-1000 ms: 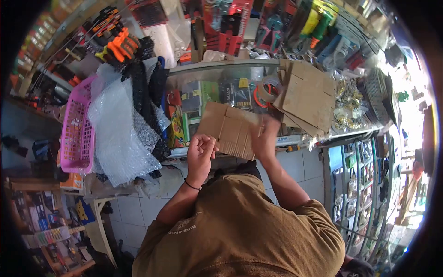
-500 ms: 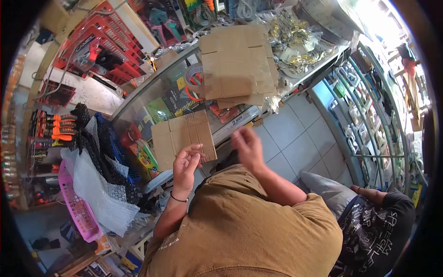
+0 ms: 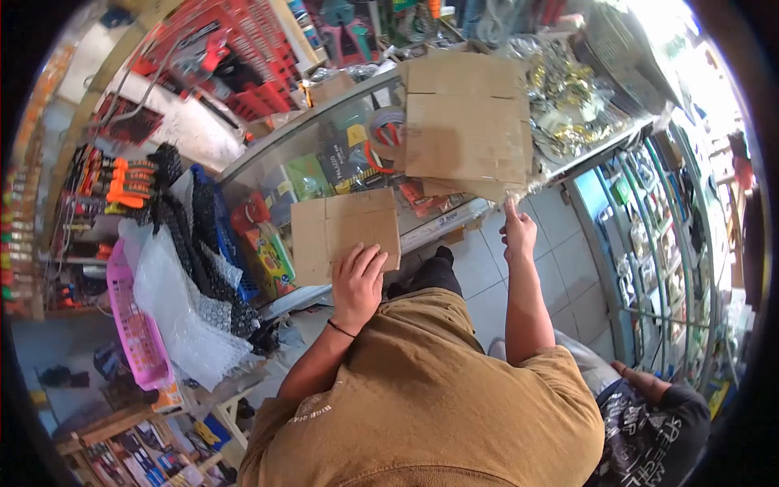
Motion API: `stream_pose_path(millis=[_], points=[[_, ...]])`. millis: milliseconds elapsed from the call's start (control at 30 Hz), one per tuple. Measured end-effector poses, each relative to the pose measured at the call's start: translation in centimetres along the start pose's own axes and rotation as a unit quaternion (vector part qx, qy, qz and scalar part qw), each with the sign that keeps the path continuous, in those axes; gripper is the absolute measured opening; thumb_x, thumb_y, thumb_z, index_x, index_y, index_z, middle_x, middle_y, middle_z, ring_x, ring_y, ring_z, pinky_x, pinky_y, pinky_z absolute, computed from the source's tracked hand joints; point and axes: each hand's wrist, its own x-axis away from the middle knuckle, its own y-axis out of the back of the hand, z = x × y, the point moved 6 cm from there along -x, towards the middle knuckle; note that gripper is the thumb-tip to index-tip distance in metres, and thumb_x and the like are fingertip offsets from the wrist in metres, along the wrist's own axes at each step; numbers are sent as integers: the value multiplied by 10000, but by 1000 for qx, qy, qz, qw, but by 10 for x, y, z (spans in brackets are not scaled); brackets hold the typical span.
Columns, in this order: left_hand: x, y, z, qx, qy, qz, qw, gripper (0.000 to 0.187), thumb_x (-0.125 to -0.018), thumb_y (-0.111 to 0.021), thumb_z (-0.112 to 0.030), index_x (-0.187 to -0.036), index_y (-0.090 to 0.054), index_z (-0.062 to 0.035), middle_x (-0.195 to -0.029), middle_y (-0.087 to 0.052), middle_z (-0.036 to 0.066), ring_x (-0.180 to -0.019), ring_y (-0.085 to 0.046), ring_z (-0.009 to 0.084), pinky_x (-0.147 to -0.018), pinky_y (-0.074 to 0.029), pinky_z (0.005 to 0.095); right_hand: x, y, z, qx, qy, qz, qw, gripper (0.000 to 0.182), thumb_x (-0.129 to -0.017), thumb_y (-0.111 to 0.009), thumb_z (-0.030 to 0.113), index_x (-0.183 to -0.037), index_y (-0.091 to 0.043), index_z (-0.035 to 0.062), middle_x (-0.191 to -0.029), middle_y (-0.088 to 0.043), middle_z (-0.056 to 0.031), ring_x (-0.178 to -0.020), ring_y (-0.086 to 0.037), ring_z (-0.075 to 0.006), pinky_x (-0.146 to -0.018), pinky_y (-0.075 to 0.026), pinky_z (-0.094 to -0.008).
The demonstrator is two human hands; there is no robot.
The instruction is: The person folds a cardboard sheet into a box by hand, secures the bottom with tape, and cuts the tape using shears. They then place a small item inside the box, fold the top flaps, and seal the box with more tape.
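Note:
My left hand [image 3: 359, 284] lies with its fingers flat on the lower edge of a small cardboard piece [image 3: 345, 231] on the glass counter. To the right, my right hand [image 3: 518, 234] is at the lower right corner of a larger cardboard stack [image 3: 466, 130]. Its fingers are curled, with the fingertips together at that corner; what they hold, if anything, is too small to make out. A roll of tape [image 3: 388, 126] stands beside the stack's left edge.
The glass counter [image 3: 280, 166] holds boxed goods. Metallic packets in clear plastic [image 3: 568, 97] lie right of the stack. A pink basket [image 3: 134, 325] and bubble wrap [image 3: 182, 304] are at the left. Another person [image 3: 653, 422] is at the lower right, near shelves.
My left hand has come down onto the small cardboard piece. My right hand has moved right and up to the stack's corner. The view has shifted, with the counter now further right.

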Motion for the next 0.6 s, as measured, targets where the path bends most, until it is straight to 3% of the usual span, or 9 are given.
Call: stream_pose_path(millis=[33,133,167,200,267,333,367,433,600], points=[[-1,10,-2,15,5,-30,999,345,-710,-628,-38,-1051,-603,-86,-1084,-582,52,-1065,-518,265,-880,-396,395,0,-2,-2,-20,-1,17,1000,429,-824,-639,421,-652,-459,71,-507,-449,-23,-400,-381,-95,-370,-293,-242],[-4,52,7,99,5,-119,988,321,-749,-620,-34,-1067,-603,-67,-1086,-597,94,-1023,-554,289,-834,-433,396,15,-11,-2,-119,18,50,991,399,-873,-584,383,-654,-463,72,-512,-439,-13,-405,-371,-95,-383,-295,-247],[-2,72,12,96,25,-167,981,224,-836,-573,-63,-1056,-589,-23,-1030,-615,106,-970,-583,262,-800,-460,372,25,-17,0,-102,37,74,991,398,-883,-566,391,-669,-466,71,-515,-426,-6,-416,-381,-93,-390,-299,-237],[-1,90,14,91,31,-177,979,224,-836,-573,-63,-1056,-589,-23,-1030,-615,106,-970,-583,262,-800,-460,372,39,-26,2,-86,54,98,990,398,-893,-548,398,-684,-469,69,-518,-412,2,-426,-391,-90,-397,-303,-228],[16,120,49,379,222,-311,843,214,-897,-523,-92,-1084,-546,9,-1051,-601,87,-997,-563,195,-846,-445,339,74,-51,11,-34,103,182,977,390,-921,-507,369,-674,-469,70,-519,-428,-4,-435,-395,-88,-410,-307,-232],[16,124,71,601,207,-371,677,265,-948,-467,-150,-1140,-490,32,-1107,-565,91,-1017,-540,155,-857,-439,302,99,-76,13,-26,125,280,951,362,-933,-487,348,-742,-530,43,-591,-502,-14,-508,-464,-92,-465,-359,-233],[17,123,76,643,203,-363,643,322,-947,-477,-173,-1204,-443,17,-1156,-543,99,-1020,-542,168,-883,-430,306,109,-87,21,-24,131,293,947,362,-933,-487,348,-742,-530,43,-591,-502,-14,-508,-464,-92,-465,-359,-233],[24,109,87,675,209,-342,620,360,-950,-467,-211,-1244,-425,-8,-1204,-523,94,-1072,-521,180,-918,-416,328,143,-108,47,-11,182,381,906,286,-939,-494,277,-908,-572,4,-758,-589,-33,-703,-526,-91,-660,-408,-236],[34,102,78,725,197,-335,569,385,-954,-448,-239,-1270,-411,-22,-1251,-499,91,-1126,-502,202,-948,-404,353,180,-128,91,-59,235,469,849,321,-929,-518,227,-1125,-528,-27,-999,-594,-63,-899,-539,-113,-825,-412,-248]])
